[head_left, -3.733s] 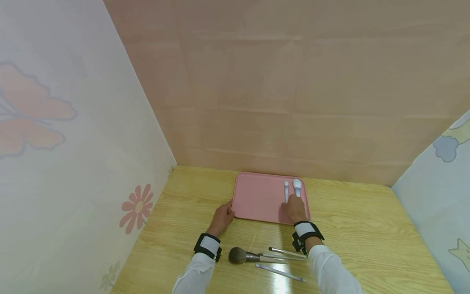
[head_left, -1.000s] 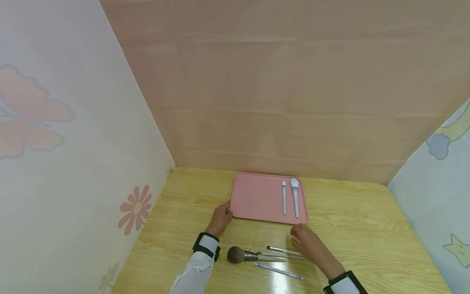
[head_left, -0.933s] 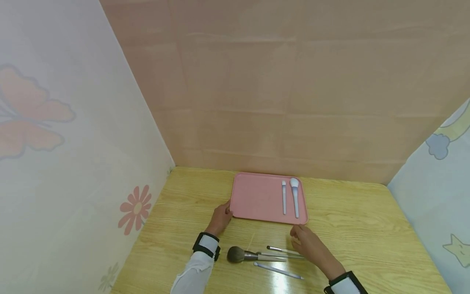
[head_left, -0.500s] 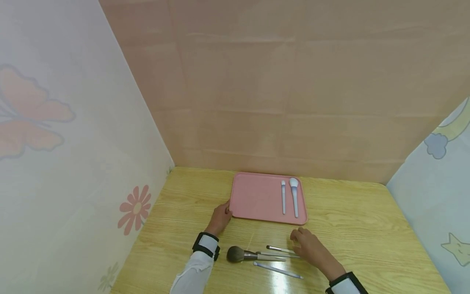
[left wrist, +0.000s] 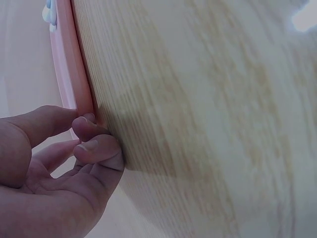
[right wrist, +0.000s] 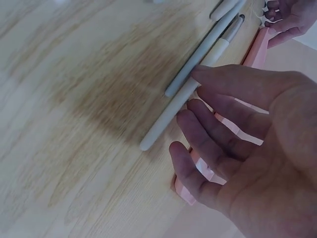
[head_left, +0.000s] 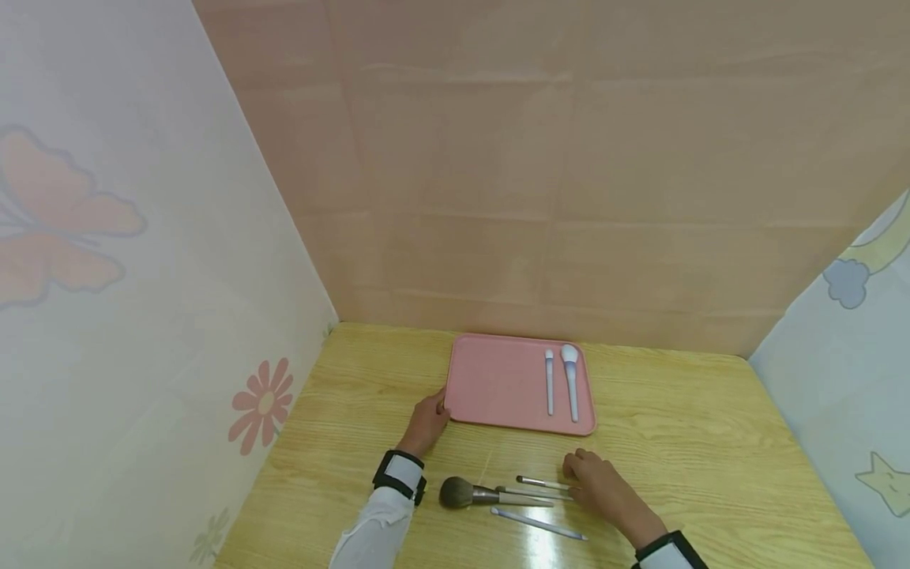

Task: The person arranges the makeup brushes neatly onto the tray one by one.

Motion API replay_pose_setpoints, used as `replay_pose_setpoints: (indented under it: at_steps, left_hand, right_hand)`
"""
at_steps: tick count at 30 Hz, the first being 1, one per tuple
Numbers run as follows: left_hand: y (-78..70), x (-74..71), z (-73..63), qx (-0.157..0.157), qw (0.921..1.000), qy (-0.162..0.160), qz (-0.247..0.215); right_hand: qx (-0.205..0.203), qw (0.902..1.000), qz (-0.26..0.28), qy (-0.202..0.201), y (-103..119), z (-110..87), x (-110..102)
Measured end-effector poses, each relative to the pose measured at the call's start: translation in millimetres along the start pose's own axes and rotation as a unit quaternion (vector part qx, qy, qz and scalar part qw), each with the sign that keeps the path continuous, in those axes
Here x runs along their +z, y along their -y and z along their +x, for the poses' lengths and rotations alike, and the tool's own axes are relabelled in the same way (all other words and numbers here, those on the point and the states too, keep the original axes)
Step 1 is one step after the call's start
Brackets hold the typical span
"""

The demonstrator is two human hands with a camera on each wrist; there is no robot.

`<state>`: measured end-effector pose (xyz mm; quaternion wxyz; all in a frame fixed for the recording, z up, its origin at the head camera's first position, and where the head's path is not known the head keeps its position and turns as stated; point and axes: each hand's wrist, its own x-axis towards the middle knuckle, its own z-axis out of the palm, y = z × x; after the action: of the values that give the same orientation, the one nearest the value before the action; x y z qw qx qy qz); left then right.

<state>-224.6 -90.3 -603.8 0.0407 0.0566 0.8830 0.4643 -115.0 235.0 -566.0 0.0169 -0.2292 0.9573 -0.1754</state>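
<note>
My left hand (head_left: 425, 423) pinches the near left corner of a pink tray (head_left: 498, 383), thumb and fingertips at its rim in the left wrist view. My right hand (head_left: 600, 486) is low over the table, just in front of the tray. Its thumb and forefinger pinch the pale handle of a slim makeup brush (right wrist: 168, 116), whose dark tip (head_left: 521, 479) points left. The other fingers are bent beside the handle. Inside the tray, a small white-tipped makeup brush (head_left: 550, 387) and a larger white-headed one (head_left: 572, 387) lie side by side at the right.
Close to the pinched brush lie a large dark-haired makeup brush (head_left: 456, 493) and a thin pale-handled one (head_left: 536, 493). A pale blue slender brush (head_left: 538, 522) is nearer me. Printed panels wall the wooden table (head_left: 682, 442) on the left, back and right.
My right hand has let go of the large white-headed brush in the tray and drawn back to the table, then lowered slightly onto the slim brush's handle. My left hand keeps its place.
</note>
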Motion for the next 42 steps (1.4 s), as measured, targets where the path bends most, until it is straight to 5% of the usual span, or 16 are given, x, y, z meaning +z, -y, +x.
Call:
replay_pose_setpoints:
  at_steps: [8, 15, 29, 42]
  left_hand:
    - [-2.6, -1.8, -2.6, 0.028, 0.9995, -0.006, -0.015]
    - [-2.7, -2.1, 1.0, -0.006, 0.9998, 0.009, -0.014]
    - [-3.8, -1.7, -0.9, -0.01, 0.9999, -0.001, 0.004]
    - [-4.8, -1.4, -2.1, -0.013, 0.9999, -0.004, -0.005]
  right_hand:
    - [-0.026, 0.9996, 0.0, -0.009, -4.9, 1.0, 2.9]
    - [-0.035, 0.9992, 0.003, -0.018, -7.6, 3.8, 4.7]
    - [-0.066, 0.9968, -0.004, -0.046, -9.0, 5.6, 6.8]
    - [-0.062, 0.998, -0.003, -0.011, -7.7, 8.3, 6.1]
